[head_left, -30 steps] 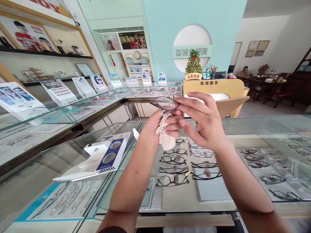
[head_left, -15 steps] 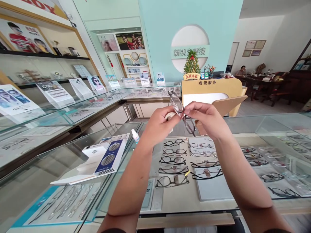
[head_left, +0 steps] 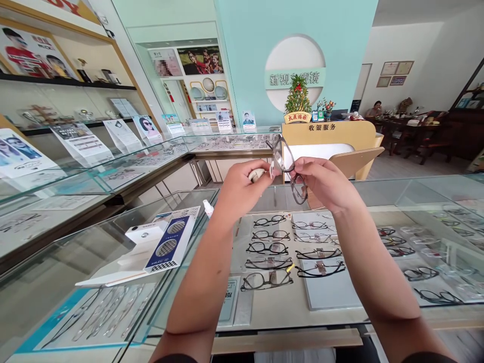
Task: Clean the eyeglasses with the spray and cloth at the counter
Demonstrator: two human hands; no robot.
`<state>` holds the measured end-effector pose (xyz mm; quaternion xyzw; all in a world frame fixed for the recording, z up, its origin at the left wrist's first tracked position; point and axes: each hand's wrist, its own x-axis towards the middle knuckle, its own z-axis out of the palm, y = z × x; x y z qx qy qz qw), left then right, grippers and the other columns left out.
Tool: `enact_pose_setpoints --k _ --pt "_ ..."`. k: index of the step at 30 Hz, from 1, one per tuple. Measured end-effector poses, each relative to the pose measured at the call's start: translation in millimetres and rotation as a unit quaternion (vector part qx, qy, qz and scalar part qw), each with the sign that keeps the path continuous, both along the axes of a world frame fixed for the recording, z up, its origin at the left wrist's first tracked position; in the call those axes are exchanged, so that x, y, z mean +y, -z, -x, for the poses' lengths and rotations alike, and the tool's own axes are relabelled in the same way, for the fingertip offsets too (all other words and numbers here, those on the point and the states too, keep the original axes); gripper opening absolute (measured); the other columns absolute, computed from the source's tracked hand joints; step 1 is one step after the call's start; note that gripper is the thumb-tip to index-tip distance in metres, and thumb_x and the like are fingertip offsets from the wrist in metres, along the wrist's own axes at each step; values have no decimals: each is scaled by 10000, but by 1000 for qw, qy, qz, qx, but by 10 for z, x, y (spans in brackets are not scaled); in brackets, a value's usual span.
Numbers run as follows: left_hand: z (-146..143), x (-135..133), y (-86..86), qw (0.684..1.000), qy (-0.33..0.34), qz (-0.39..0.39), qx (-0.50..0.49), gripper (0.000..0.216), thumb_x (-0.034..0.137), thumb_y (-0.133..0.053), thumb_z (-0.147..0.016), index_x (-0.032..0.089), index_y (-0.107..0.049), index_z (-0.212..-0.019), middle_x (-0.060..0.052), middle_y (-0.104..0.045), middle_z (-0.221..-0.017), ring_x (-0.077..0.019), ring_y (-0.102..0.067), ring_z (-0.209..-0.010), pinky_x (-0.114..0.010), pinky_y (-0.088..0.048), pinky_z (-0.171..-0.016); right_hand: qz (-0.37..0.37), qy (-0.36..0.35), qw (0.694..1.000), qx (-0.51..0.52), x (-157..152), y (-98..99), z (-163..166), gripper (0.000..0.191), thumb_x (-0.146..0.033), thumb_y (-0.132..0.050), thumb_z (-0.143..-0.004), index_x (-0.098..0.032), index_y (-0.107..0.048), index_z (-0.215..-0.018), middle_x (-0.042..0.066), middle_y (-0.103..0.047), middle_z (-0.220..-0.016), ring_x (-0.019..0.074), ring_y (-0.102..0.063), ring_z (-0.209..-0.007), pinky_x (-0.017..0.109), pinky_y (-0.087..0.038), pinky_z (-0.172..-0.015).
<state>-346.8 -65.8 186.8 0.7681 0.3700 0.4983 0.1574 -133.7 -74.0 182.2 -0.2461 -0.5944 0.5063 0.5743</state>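
Note:
A pair of glasses [head_left: 299, 189] with dark, partly clear frames is held up above the counter, tilted so one lens is higher than the other. My right hand [head_left: 328, 185] pinches it near the bridge between thumb and fingers. Bunched inside my closed left hand [head_left: 239, 190] is a whitish cloth [head_left: 257, 175], mostly hidden by the fingers. The left fingertips are right beside the upper lens; whether they touch it I cannot tell. Below both hands, several eyeglass frames [head_left: 267, 247] lie in rows within the glass display case.
Near my left forearm a small white spray bottle [head_left: 207, 207] stands on the glass counter. A white and blue display stand [head_left: 166, 244] occupies the counter's left part. Beyond are a brown chair back [head_left: 355, 162], a yellow cashier desk [head_left: 328, 133] and another person [head_left: 375, 110] seated far off.
The glasses have moved slightly right and up and turned. My left hand has shifted left, off the upper lens, with the cloth still in it.

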Motion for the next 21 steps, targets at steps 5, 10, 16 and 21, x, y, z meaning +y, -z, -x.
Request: enact_pose_setpoints --k 5,10,16,21 --pt "90 23 14 980 -170 -94 27 164 348 -702 -967 247 -830 -962 30 -699 -700 -138 -479 -553 -314 -350 -604 11 -9 999 -34 6 -31 -101 99 -288 -773 -797 -238 -786 -713 2 -701 -803 168 -620 -800 353 -481 -840" --pt "178 71 8 952 -256 -161 54 168 279 -671 -1005 271 -838 -1030 4 -821 -916 -169 -607 -661 -333 -405 -696 -11 -9 995 -100 26 -33 -176 192 -298 -699 -852 -222 -767 -689 31 -732 -791 200 -662 -872 374 -462 -878" --pt "159 114 38 956 -237 -170 20 157 311 -705 -1002 277 -817 -1107 12 -789 -879 -173 -661 -721 -321 -449 -703 10 -48 997 -64 9 -31 -203 135 -324 -746 -892 -233 -733 -792 51 -799 -918 231 -710 -1019 373 -465 -883" --pt "70 -7 39 940 -235 -233 -82 101 242 -670 -996 238 -768 -1021 42 -627 -703 -127 -538 -614 -284 -426 -626 31 -25 999 14 -33 -72 -214 190 -368 -802 -889 -252 -666 -823 49 -829 -1059 196 -660 -892 351 -449 -751"
